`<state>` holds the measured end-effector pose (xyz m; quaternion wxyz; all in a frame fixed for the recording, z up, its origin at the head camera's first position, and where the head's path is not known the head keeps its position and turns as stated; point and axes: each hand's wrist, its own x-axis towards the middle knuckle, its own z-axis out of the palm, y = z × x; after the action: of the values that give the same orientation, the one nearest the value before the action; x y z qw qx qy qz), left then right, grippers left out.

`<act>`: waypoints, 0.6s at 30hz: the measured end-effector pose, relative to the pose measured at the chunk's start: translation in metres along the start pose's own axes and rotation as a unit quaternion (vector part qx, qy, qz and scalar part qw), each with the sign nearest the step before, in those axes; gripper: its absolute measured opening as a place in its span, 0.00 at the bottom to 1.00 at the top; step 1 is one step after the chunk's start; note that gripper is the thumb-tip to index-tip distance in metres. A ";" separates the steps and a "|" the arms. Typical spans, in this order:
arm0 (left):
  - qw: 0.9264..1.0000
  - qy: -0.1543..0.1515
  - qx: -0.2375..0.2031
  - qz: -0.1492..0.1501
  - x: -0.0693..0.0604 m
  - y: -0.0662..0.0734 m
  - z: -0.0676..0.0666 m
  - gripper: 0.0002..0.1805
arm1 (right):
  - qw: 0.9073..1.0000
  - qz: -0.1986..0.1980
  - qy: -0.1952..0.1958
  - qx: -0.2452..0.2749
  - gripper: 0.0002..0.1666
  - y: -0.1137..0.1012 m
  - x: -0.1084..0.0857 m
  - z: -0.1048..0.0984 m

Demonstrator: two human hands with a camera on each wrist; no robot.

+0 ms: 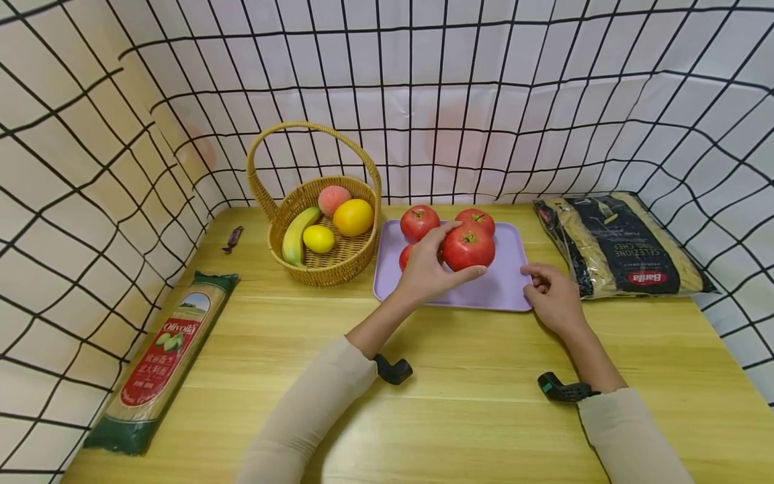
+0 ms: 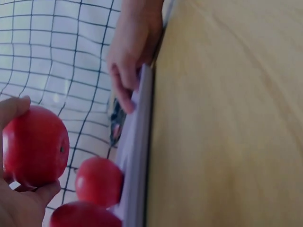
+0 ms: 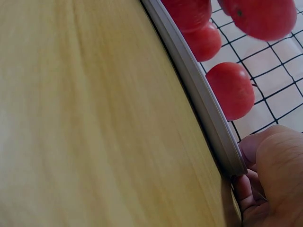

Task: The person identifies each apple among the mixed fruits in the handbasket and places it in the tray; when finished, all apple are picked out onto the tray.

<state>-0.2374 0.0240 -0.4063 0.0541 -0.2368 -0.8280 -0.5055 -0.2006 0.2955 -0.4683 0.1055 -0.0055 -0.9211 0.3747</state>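
My left hand (image 1: 428, 267) grips a large red apple (image 1: 469, 247), thumb on its near side and fingers around the far side. In the left wrist view this apple (image 2: 38, 144) hangs clear of the others. Below it, a lilac tray (image 1: 509, 272) bears more red apples: one at the back left (image 1: 420, 223), one at the back right (image 1: 476, 218), and one (image 1: 405, 257) partly hidden by my left hand. At the tray's right front corner, my right hand (image 1: 555, 299) pinches the rim; the right wrist view shows the thumb above and fingers below the tray edge (image 3: 208, 101).
Left of the tray stands a wicker basket (image 1: 326, 274) with a banana, a lemon, an orange fruit and a peach. A Barilla pasta bag (image 1: 629, 245) lies at the right. On the left are an Olivoilà spaghetti pack (image 1: 166, 356) and a small wrapped candy (image 1: 233, 238). Gridded cloth surrounds the table.
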 end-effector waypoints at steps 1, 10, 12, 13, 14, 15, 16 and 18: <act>1.000 -0.002 0.001 0.001 0.000 0.000 0.004 0.46 | 1.000 0.000 0.000 0.001 0.21 0.000 0.000 0.000; 1.000 -0.019 0.005 -0.014 0.005 -0.005 0.029 0.48 | 1.000 -0.001 -0.001 0.001 0.20 -0.001 0.000 0.000; 1.000 -0.019 0.005 -0.015 0.005 -0.007 0.033 0.49 | 1.000 -0.001 -0.001 -0.001 0.20 -0.001 0.000 0.000; 1.000 -0.019 0.003 -0.014 0.006 -0.008 0.035 0.49 | 1.000 -0.001 0.000 -0.001 0.20 -0.001 0.000 0.000; 1.000 -0.019 0.002 -0.014 0.006 -0.008 0.036 0.48 | 1.000 -0.001 0.000 -0.002 0.20 -0.001 0.000 0.000; 1.000 -0.019 0.002 -0.013 0.005 -0.009 0.037 0.48 | 1.000 -0.002 0.001 -0.002 0.20 -0.001 0.000 0.000; 1.000 -0.020 0.002 -0.013 0.005 -0.009 0.039 0.48 | 1.000 -0.003 0.001 -0.001 0.21 -0.001 0.000 0.000; 1.000 -0.021 0.000 -0.015 0.005 -0.010 0.041 0.47 | 1.000 -0.007 0.002 0.000 0.21 -0.002 0.000 0.000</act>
<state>-0.2401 0.0569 -0.4325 0.0294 -0.2351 -0.8326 -0.5007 -0.2006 0.2946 -0.4669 0.1104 -0.0002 -0.9210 0.3737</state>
